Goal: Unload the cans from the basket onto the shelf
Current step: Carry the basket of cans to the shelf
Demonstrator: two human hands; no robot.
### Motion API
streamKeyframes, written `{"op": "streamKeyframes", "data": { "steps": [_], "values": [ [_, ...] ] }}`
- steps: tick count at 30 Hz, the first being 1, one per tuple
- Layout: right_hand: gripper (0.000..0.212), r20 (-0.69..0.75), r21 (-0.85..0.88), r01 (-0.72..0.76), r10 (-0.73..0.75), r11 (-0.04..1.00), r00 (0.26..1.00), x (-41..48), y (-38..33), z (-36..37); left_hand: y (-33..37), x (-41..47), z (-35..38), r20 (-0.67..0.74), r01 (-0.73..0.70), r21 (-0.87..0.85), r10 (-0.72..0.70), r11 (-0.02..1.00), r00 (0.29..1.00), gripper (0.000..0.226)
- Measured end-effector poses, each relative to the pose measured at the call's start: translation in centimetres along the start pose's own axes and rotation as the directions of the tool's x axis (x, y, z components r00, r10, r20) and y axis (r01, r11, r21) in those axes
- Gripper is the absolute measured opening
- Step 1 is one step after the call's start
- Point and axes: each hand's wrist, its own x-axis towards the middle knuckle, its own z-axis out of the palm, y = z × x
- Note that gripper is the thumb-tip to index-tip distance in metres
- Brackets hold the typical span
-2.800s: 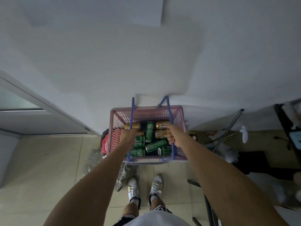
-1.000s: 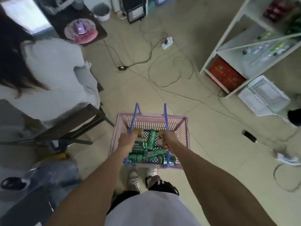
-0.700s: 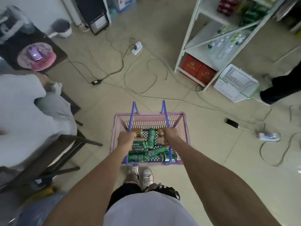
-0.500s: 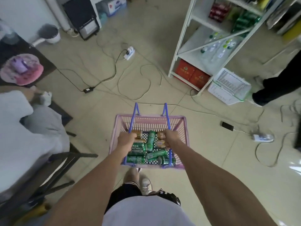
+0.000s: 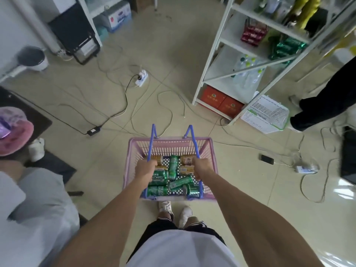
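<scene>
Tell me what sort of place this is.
Probably a mock shop in a workroom: white shelving unit stocked with drinks, pink shopping basket of cans, power strip loose on the floor.

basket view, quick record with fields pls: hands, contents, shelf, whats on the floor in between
left hand: grips the left blue handle
right hand: grips the right blue handle
basket: pink, carried in front of the person
contents: green cans and gold cans, lying loose
shelf: white, ahead to the right, already holds goods
floor: cables and a power strip; white crate by the shelf's foot
</scene>
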Motion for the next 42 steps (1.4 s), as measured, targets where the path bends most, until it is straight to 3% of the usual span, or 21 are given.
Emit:
{"op": "streamKeyframes", "data": {
  "steps": [11, 23, 27, 34, 42],
  "values": [
    [0.023, -0.023, -0.058, 0.024, -0.025, 0.998, 0.999, 5.4, -9.2, 1.9, 8.2, 5.9, -3.8, -0.031, -0.083, 0.066, 0.086, 0.994, 0.996, 0.01],
    [0.034, 0.05, -0.077, 0.016, -0.012, 0.997, 0.999, 13.2, -20.2, 2.5, 17.8, 14.0, -4.4, -0.132, 0.004, 0.145, 0.015, 0.989, 0.991, 0.01],
    [0.041, 0.034, -0.108, 0.013, -0.01, 0.994, 0.999, 15.3, -24.6, 3.4, 20.8, 16.7, -5.6, -0.134, -0.007, 0.16, 0.028, 0.987, 0.991, 0.023],
    [0.021, 0.037, -0.113, 0.021, -0.017, 0.993, 0.999, 18.3, -32.2, 5.2, 26.6, 21.9, -7.9, -0.125, 0.009, 0.141, 0.009, 0.99, 0.992, 0.017],
    [0.02, -0.043, -0.058, -0.013, 0.011, 0.998, 0.999, 23.8, -43.1, 9.3, 35.7, 32.2, -12.5, -0.08, -0.025, 0.104, 0.034, 0.994, 0.996, 0.023]
  ]
}}
